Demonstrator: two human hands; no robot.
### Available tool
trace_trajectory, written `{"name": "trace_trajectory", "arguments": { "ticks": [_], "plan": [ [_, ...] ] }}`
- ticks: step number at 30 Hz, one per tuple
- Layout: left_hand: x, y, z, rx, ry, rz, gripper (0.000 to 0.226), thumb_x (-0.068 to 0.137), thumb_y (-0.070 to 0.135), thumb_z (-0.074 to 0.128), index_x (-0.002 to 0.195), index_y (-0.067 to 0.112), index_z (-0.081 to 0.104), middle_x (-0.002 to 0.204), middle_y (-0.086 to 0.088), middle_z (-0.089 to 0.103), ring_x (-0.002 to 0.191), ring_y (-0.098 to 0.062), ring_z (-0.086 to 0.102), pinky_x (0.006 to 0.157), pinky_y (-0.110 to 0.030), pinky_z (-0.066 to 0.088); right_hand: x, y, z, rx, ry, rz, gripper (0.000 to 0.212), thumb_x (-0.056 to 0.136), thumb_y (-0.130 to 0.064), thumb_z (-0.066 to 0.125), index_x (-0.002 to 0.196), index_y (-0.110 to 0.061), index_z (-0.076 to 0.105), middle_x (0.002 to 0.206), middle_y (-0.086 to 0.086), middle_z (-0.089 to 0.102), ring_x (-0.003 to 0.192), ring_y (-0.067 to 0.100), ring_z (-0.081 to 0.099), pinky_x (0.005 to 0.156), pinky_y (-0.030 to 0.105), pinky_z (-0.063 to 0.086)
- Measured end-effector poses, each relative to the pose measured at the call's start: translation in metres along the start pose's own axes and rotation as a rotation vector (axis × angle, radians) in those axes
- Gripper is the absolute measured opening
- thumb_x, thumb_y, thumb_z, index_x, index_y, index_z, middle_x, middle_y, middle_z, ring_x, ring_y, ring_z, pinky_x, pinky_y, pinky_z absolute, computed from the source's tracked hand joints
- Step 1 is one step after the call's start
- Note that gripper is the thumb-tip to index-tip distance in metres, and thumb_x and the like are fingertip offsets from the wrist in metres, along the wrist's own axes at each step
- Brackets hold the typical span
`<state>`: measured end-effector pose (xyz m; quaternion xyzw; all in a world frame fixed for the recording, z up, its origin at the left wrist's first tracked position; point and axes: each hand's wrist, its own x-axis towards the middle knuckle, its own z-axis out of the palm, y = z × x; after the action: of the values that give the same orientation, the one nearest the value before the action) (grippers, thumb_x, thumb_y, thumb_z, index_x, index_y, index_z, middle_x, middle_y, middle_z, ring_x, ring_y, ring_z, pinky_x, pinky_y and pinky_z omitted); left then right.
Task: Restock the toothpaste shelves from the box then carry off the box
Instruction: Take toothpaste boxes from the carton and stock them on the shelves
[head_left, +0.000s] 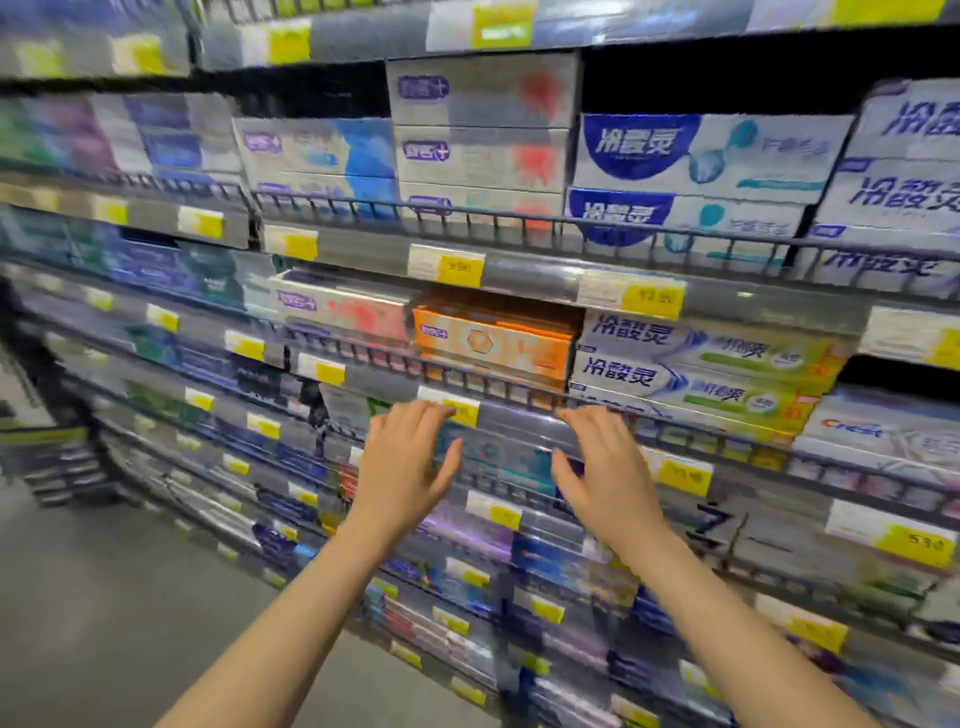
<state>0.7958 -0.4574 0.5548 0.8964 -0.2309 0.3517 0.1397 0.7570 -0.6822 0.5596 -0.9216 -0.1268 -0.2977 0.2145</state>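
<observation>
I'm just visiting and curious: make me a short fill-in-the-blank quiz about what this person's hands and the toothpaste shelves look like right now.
1. The left hand and right hand are both ____ , holding nothing.
2. The orange toothpaste cartons sit directly ____ the hands.
3. The small price labels on the grey shelf edges are white and ____.
4. The red-lettered Crest toothpaste carton lies to the ____ of the hands.

Missing words: open; above; yellow; right

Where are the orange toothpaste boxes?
In the head view, the orange boxes sit mid-shelf, just above both hands, between pink-and-white boxes on the left and blue-and-white boxes on the right.
</observation>
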Motion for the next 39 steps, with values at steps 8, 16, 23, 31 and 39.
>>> {"name": "trace_trajectory", "arguments": {
  "ticks": [8, 16, 23, 31, 39],
  "plan": [
    [0.039, -0.062, 0.02, -0.039, 0.072, 0.045, 0.035, 0.088, 0.035, 0.044, 0.111, 0.012, 0.055, 0.104, -0.007, 0.06, 0.098, -0.021, 0.047, 0.075, -0.037, 0.045, 0.05, -0.024, 0.045, -0.065, 0.082, -0.091, 0.035, 0.082, -0.021, 0.057, 0.114, -0.009, 0.058, 0.108, 0.005, 0.057, 0.101, 0.018, 0.045, 0.083, 0.036, 0.047],
    [0.078, -0.083, 0.068, -0.004, 0.05, 0.322, 0.06, 0.085, 0.03, 0.05, 0.138, 0.008, 0.035, 0.143, -0.013, 0.029, 0.129, -0.031, 0.034, 0.108, -0.04, 0.024, 0.073, -0.012, 0.069, -0.208, 0.133, -0.132, 0.051, 0.077, -0.013, 0.067, 0.126, -0.007, 0.055, 0.139, 0.008, 0.034, 0.121, 0.026, 0.038, 0.098, 0.047, 0.041],
    [0.085, -0.104, 0.09, 0.062, 0.013, 0.46, 0.077, 0.084, 0.038, 0.054, 0.149, 0.025, 0.015, 0.155, -0.014, 0.007, 0.141, -0.038, 0.013, 0.113, -0.052, 0.017, 0.075, -0.013, 0.078, -0.413, 0.122, 0.001, 0.063, 0.078, -0.013, 0.069, 0.137, -0.014, 0.046, 0.151, 0.016, 0.023, 0.14, 0.03, 0.018, 0.112, 0.049, 0.016],
    [0.097, -0.109, 0.095, -0.006, 0.014, 0.487, 0.066, 0.085, 0.037, 0.049, 0.147, 0.027, 0.027, 0.152, -0.017, 0.015, 0.138, -0.041, 0.018, 0.111, -0.055, 0.023, 0.08, -0.024, 0.08, -0.476, 0.156, 0.095, 0.049, 0.074, -0.012, 0.071, 0.12, -0.015, 0.054, 0.147, 0.019, 0.032, 0.138, 0.031, 0.017, 0.109, 0.051, 0.016],
    [0.098, -0.11, 0.091, 0.001, 0.02, 0.496, 0.064, 0.087, 0.039, 0.044, 0.147, 0.026, 0.027, 0.15, -0.017, 0.021, 0.136, -0.038, 0.021, 0.112, -0.05, 0.017, 0.081, -0.028, 0.08, -0.492, 0.201, 0.11, 0.042, 0.074, -0.01, 0.071, 0.114, -0.011, 0.059, 0.143, 0.019, 0.038, 0.136, 0.03, 0.021, 0.109, 0.049, 0.018]
  ]
}}
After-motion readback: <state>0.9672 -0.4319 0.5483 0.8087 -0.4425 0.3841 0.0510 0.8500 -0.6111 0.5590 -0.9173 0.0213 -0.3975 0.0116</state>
